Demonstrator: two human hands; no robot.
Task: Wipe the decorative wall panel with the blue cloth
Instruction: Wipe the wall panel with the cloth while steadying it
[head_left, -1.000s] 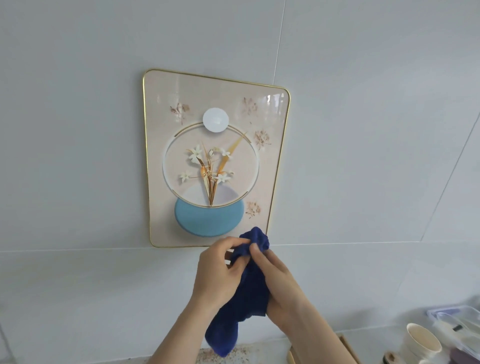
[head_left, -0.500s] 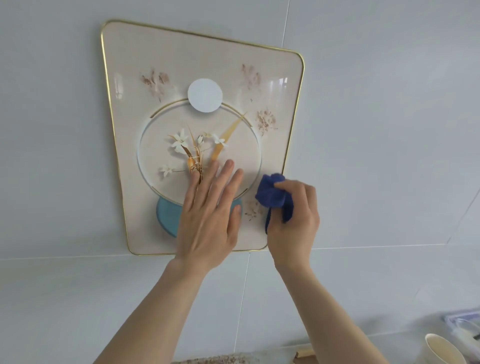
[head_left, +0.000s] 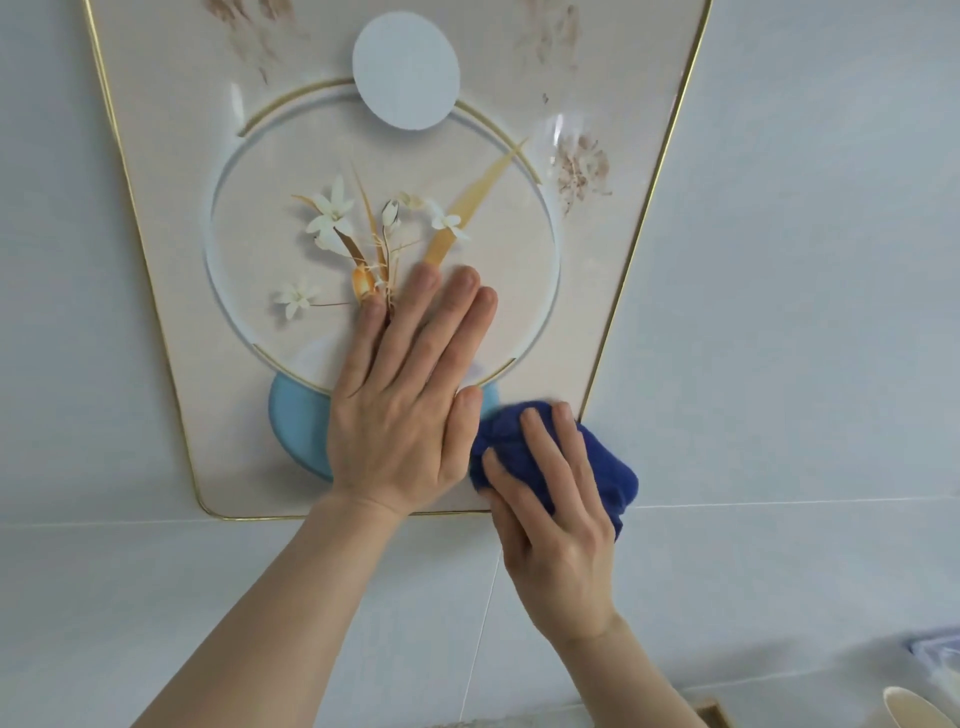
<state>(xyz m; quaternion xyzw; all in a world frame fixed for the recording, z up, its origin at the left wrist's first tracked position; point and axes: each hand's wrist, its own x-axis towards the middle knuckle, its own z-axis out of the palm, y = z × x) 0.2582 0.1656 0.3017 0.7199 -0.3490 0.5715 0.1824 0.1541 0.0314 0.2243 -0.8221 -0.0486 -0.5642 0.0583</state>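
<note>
Left hand (head_left: 400, 415) spread flat, mid-frame, on the decorative wall panel (head_left: 156, 322). Right hand (head_left: 556, 525) presses the bunched blue cloth (head_left: 605, 467) against the panel's lower-right corner.

My left hand (head_left: 405, 415) hiding the panel's (head_left: 156, 260) blue disc, panel top cropped, cup (head_left: 922, 709) below it cut off

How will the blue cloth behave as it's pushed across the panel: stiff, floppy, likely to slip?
The blue cloth is bunched into soft folds under the right hand, so probably floppy and light. The wall panel looks glossy, so it should glide easily. The left hand lies flat on the panel, perhaps steadying it.
</note>
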